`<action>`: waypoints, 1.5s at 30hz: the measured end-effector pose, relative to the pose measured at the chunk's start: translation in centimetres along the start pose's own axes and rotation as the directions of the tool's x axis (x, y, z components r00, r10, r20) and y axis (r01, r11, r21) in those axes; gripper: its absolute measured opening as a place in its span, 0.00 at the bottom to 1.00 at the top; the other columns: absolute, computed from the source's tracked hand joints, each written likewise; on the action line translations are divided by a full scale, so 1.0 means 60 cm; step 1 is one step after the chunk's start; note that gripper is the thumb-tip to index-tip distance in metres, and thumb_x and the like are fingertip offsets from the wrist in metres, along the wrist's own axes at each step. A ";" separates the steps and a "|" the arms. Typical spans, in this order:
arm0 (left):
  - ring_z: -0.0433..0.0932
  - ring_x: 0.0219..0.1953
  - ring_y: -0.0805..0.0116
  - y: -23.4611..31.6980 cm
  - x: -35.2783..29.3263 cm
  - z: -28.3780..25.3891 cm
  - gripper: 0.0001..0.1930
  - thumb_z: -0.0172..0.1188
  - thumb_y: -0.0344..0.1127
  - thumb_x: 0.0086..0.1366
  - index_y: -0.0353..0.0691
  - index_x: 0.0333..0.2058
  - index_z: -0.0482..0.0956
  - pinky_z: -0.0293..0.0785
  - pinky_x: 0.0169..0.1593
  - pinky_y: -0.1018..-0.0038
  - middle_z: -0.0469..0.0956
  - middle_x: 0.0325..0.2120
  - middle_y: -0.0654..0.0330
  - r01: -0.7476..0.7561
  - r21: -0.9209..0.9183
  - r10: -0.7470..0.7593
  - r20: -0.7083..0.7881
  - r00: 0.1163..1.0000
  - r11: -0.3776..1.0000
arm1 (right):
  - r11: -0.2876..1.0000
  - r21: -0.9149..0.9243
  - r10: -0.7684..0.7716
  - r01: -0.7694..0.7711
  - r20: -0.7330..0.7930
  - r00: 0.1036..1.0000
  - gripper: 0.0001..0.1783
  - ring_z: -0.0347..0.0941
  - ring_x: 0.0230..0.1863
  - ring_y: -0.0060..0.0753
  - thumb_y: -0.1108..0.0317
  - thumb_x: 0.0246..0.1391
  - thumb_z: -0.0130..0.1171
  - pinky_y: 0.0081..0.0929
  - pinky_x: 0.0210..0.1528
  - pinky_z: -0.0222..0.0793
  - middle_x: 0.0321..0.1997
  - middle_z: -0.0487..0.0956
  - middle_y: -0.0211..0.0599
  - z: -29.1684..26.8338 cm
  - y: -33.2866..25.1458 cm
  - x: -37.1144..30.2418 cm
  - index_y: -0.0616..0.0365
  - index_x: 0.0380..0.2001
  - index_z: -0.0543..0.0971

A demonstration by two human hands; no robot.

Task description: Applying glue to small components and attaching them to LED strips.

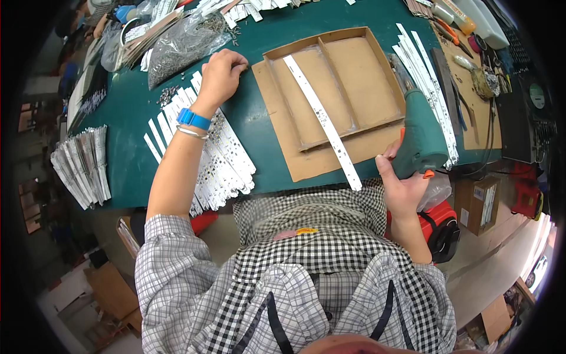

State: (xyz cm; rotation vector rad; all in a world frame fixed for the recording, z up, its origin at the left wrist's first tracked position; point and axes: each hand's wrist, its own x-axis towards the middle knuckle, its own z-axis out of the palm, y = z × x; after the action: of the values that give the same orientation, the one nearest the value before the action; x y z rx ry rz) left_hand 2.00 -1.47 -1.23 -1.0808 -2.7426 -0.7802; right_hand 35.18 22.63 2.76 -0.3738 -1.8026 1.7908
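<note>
My left hand (223, 76) is above the green table, between a bag of small metal screws and a fan of white circuit strips (218, 156). Its fingers are curled and pressed together; whatever may be in them is too small to make out. In my right hand (404, 192), at the table's front edge, is a green power drill (420, 133) with orange parts. A single white circuit strip (321, 115) lies slanted across a shallow cardboard tray (271, 88), its near end jutting past the tray toward my apron. Neither hand touches this strip.
The clear bag of screws (177, 53) lies at the far left, with a small pile of loose screws (168, 95) nearby. Bundled strips (82, 165) sit at the left edge. More white strips (427, 82) and pliers (448, 32) are at the right. A cable (490, 124) hangs there.
</note>
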 end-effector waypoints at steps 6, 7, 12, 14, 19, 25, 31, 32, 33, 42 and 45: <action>0.79 0.40 0.57 0.020 -0.004 -0.013 0.04 0.66 0.29 0.58 0.40 0.33 0.84 0.75 0.45 0.64 0.81 0.34 0.57 0.080 -0.071 -0.079 0.026 0.997 0.994 | 0.999 0.028 0.023 -0.023 -0.004 1.000 0.15 0.70 0.37 0.23 0.84 0.51 0.65 0.23 0.41 0.69 0.36 0.74 0.32 0.005 -0.007 0.014 0.62 0.40 0.74; 0.79 0.40 0.58 0.022 -0.006 -0.015 0.04 0.67 0.29 0.57 0.40 0.32 0.84 0.75 0.45 0.64 0.81 0.34 0.57 0.085 -0.066 -0.082 0.050 0.995 0.994 | 0.999 0.020 0.029 -0.029 0.015 0.999 0.15 0.70 0.36 0.23 0.84 0.51 0.65 0.23 0.41 0.69 0.36 0.74 0.31 0.005 -0.006 0.015 0.62 0.40 0.74; 0.79 0.34 0.62 0.005 -0.001 -0.005 0.07 0.69 0.31 0.56 0.41 0.35 0.86 0.75 0.41 0.68 0.81 0.32 0.59 0.048 0.013 -0.049 0.061 0.997 0.999 | 0.996 0.043 0.083 -0.083 0.004 0.997 0.15 0.70 0.36 0.22 0.85 0.51 0.65 0.23 0.41 0.69 0.35 0.75 0.31 0.005 0.003 0.009 0.62 0.39 0.74; 0.80 0.34 0.62 0.017 0.002 -0.006 0.06 0.69 0.31 0.56 0.42 0.34 0.86 0.77 0.42 0.68 0.82 0.31 0.60 0.030 0.052 -0.033 0.045 0.998 0.998 | 0.996 0.024 0.085 -0.084 -0.004 0.996 0.14 0.70 0.36 0.22 0.85 0.51 0.65 0.23 0.41 0.69 0.35 0.75 0.31 0.001 0.003 0.009 0.62 0.39 0.74; 0.80 0.32 0.75 0.104 -0.018 -0.027 0.06 0.68 0.28 0.57 0.39 0.34 0.87 0.76 0.39 0.75 0.84 0.28 0.61 0.179 -0.371 -0.179 0.034 0.983 0.911 | 0.998 0.025 0.056 -0.056 0.006 0.998 0.13 0.71 0.35 0.20 0.84 0.51 0.65 0.21 0.40 0.70 0.34 0.75 0.30 -0.005 0.003 0.018 0.62 0.37 0.75; 0.79 0.31 0.72 0.219 -0.066 -0.005 0.05 0.74 0.27 0.52 0.39 0.30 0.88 0.74 0.40 0.75 0.85 0.27 0.62 0.041 -0.424 0.044 0.190 0.981 0.905 | 0.989 0.017 0.145 -0.147 0.101 0.984 0.12 0.75 0.39 0.18 0.82 0.51 0.67 0.18 0.42 0.71 0.36 0.78 0.32 0.007 0.027 0.006 0.64 0.38 0.76; 0.78 0.30 0.72 0.208 -0.068 0.028 0.07 0.76 0.32 0.48 0.45 0.29 0.89 0.64 0.51 0.72 0.84 0.26 0.66 -0.155 -0.269 0.194 0.127 0.973 0.951 | 0.996 0.009 0.090 -0.092 0.157 0.983 0.36 0.76 0.49 0.24 0.83 0.48 0.67 0.24 0.53 0.72 0.52 0.76 0.38 0.011 0.051 0.000 0.66 0.61 0.66; 0.78 0.31 0.72 0.209 -0.069 0.029 0.07 0.76 0.32 0.48 0.46 0.29 0.89 0.62 0.53 0.72 0.84 0.25 0.67 -0.153 -0.266 0.195 0.139 0.971 0.952 | 0.995 0.024 0.090 -0.094 0.157 0.984 0.36 0.76 0.49 0.24 0.83 0.48 0.67 0.24 0.53 0.72 0.52 0.77 0.38 0.011 0.052 0.000 0.66 0.61 0.66; 0.78 0.31 0.73 0.210 -0.070 0.030 0.07 0.76 0.32 0.48 0.46 0.29 0.89 0.61 0.53 0.72 0.83 0.25 0.68 -0.154 -0.255 0.193 0.136 0.972 0.954 | 0.994 0.023 0.099 -0.105 0.163 0.982 0.36 0.76 0.49 0.24 0.82 0.48 0.67 0.24 0.53 0.72 0.51 0.77 0.38 0.011 0.051 0.000 0.66 0.61 0.66; 0.77 0.34 0.75 0.211 -0.074 0.037 0.06 0.75 0.34 0.50 0.47 0.28 0.89 0.59 0.56 0.71 0.81 0.25 0.70 -0.104 -0.282 0.144 0.126 0.981 0.954 | 0.982 -0.059 0.190 -0.181 0.198 0.962 0.39 0.78 0.50 0.29 0.79 0.46 0.69 0.27 0.53 0.73 0.49 0.80 0.40 0.014 0.046 0.004 0.64 0.62 0.66; 0.77 0.34 0.75 0.211 -0.075 0.038 0.06 0.75 0.35 0.50 0.47 0.28 0.89 0.58 0.57 0.69 0.81 0.25 0.70 -0.091 -0.278 0.134 0.140 0.981 0.956 | 0.978 -0.095 0.201 -0.185 0.200 0.959 0.39 0.79 0.49 0.29 0.80 0.46 0.69 0.27 0.53 0.73 0.49 0.80 0.41 0.011 0.047 0.006 0.64 0.62 0.66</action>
State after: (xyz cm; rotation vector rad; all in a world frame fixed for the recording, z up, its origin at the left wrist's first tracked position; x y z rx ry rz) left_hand 13.91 4.72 1.00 -1.3935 -2.7242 -1.1229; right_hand 34.00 22.47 0.08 -0.4174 -2.0439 1.9612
